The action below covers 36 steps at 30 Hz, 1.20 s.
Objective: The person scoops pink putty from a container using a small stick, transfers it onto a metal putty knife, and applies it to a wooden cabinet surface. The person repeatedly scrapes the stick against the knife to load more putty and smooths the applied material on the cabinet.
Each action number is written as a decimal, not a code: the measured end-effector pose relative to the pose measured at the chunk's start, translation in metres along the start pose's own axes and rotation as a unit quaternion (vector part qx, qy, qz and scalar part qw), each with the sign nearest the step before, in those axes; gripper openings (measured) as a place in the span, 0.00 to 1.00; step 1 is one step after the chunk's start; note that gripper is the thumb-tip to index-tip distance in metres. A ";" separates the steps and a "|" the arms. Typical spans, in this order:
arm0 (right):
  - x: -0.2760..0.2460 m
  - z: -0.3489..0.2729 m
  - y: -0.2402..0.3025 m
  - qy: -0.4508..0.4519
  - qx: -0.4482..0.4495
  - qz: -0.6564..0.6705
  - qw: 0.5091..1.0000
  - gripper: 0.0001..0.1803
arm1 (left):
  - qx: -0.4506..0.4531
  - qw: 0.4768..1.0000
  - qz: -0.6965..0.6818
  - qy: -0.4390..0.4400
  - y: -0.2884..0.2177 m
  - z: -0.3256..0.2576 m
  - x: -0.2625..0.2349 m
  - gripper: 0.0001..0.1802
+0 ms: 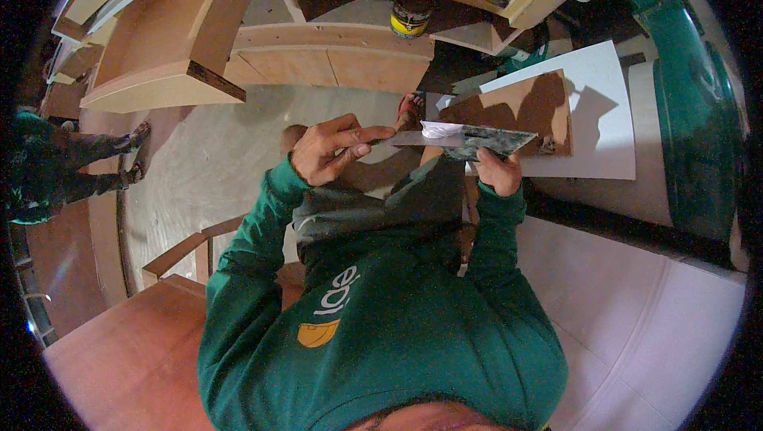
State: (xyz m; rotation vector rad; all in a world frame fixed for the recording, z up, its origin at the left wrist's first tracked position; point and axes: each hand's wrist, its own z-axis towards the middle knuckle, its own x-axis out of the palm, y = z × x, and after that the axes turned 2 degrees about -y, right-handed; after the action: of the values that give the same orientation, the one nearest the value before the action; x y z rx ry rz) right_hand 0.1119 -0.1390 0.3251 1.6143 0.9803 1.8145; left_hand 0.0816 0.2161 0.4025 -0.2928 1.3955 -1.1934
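Nearest, the person is wearing a green sweatshirt (pixel 381 336), and both forearms are reaching forward from it over the lap. The right hand (pixel 499 172) is gripping the stained right end of a flat metal filling plate (pixel 497 142), its thumb pressing near the edge. The left hand (pixel 330 151) is meeting the plate's clean left end, its index finger stretching along the metal and its thumb standing a little lower; whether these fingers are pinching an edge or a second blade, or only touching, I cannot tell. A whitish mound of putty-like paste (pixel 442 129) is sitting on top, between the two hands and nearer the left fingertips.

The step in hand appears to be working or gathering the paste on the plate. The next move is probably calling for a steady right grip, a level plate and a light touch from the left, because the soft mound is lying close to an edge.

Beyond the hands, a sandalled foot (pixel 409 110) is resting on the floor (pixel 203 149). To the right, a brown board (pixel 556 101) is lying on a white panel (pixel 613 113), both catching shadows. Farther off, a black-and-yellow tin (pixel 409 19) is standing among unfinished wooden furniture, and an open-topped wooden drawer (pixel 171 30) is jutting out at upper left. At far left, a co-worker in sandals (pixel 87 153) is standing well apart.
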 end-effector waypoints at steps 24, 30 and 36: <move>0.017 0.013 -0.019 -0.036 -0.106 0.149 0.982 0.29 | 0.016 0.984 0.071 -0.162 0.004 0.005 -0.017 0.22; 0.028 0.020 -0.007 -0.049 -0.062 0.238 0.968 0.23 | -0.001 0.991 0.072 -0.109 -0.009 0.011 0.012 0.23; 0.022 0.037 -0.031 0.132 0.152 0.714 0.670 0.21 | 0.035 0.998 0.028 -0.054 -0.019 0.013 0.025 0.23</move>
State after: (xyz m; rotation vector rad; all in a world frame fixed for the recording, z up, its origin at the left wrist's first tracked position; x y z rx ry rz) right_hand 0.1425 -0.0961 0.3152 2.7540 -0.2126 2.9751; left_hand 0.0778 0.1828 0.4058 -0.2633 1.2586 -1.1600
